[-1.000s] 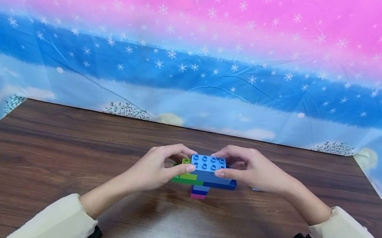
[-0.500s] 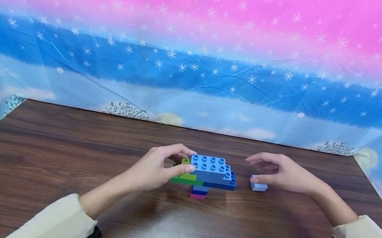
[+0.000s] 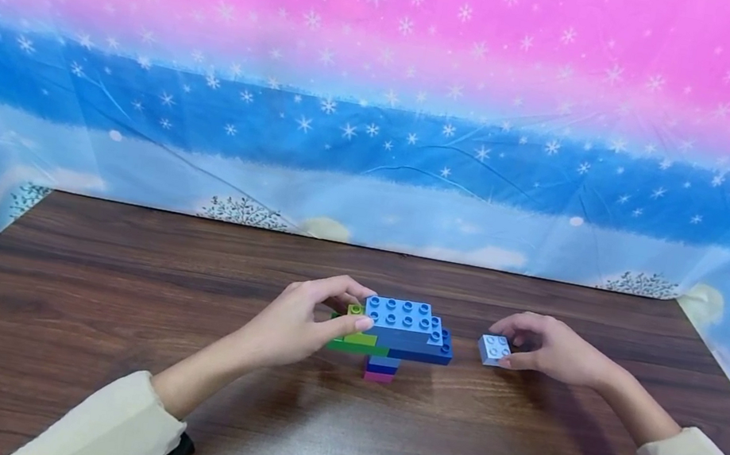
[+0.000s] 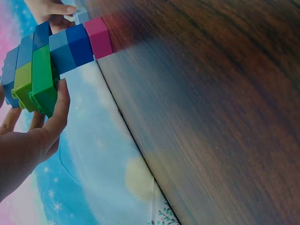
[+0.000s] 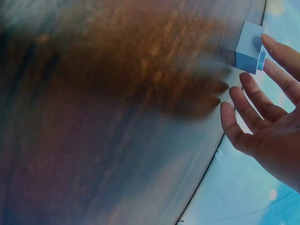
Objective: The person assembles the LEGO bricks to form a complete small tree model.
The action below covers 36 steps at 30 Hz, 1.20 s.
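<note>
A model of stacked toy bricks (image 3: 400,342) stands on the table on a narrow column of light blue, dark blue and pink bricks. Light blue and dark blue bricks spread to its right, green ones to its left. My left hand (image 3: 306,318) holds the model's upper left part, thumb in front and fingers behind. In the left wrist view its fingers lie around the green brick (image 4: 44,84). Farther right, a loose light blue brick (image 3: 494,350) with studs up sits on the table. My right hand (image 3: 550,351) is beside it, thumb at its edge and the other fingers spread in the right wrist view (image 5: 248,47).
The dark wood table (image 3: 99,344) is backed by a pink and blue snowflake cloth (image 3: 381,133), which also hangs at both sides. Black wrist cameras are strapped under both sleeves.
My right hand has left the top of the model and moved right, then down to the loose light blue brick. My left hand has stayed on the model.
</note>
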{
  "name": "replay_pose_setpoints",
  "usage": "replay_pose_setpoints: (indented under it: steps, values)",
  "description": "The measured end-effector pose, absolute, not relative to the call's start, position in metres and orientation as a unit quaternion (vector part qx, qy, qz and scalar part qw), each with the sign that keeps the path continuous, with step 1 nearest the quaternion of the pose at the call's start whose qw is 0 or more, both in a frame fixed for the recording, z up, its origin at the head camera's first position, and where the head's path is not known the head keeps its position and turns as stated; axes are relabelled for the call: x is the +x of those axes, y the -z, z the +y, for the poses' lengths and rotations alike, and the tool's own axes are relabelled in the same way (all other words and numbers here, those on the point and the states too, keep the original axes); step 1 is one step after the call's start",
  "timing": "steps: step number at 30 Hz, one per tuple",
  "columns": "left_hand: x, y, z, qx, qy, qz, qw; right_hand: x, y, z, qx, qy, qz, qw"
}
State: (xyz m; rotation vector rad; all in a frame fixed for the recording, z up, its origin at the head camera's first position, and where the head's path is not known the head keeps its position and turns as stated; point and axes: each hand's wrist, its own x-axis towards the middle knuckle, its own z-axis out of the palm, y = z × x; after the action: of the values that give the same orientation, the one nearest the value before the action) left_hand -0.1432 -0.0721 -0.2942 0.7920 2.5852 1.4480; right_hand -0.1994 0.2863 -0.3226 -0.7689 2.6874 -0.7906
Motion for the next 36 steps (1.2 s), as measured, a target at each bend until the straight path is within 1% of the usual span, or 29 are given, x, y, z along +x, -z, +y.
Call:
replay_pose_setpoints:
  steps: [6,21,30,36]
  values:
    - [-0.143,0.295,-0.072,0.256,-0.476,0.840,0.039,-0.199,0.327,0.285,-0.257,0.284,0.915,0.126]
    - [-0.144,0.294,-0.073,0.255,-0.483,0.837,0.045,-0.198,0.322,0.278,-0.263,0.276,0.918,0.108]
    - [-0.144,0.295,-0.073,0.255,-0.478,0.840,0.042,-0.196,0.289,0.257,-0.303,0.299,0.901,0.085]
    - [-0.144,0.295,-0.072,0.255,-0.480,0.839,0.042,-0.189,0.262,0.240,-0.301,0.315,0.896,0.084]
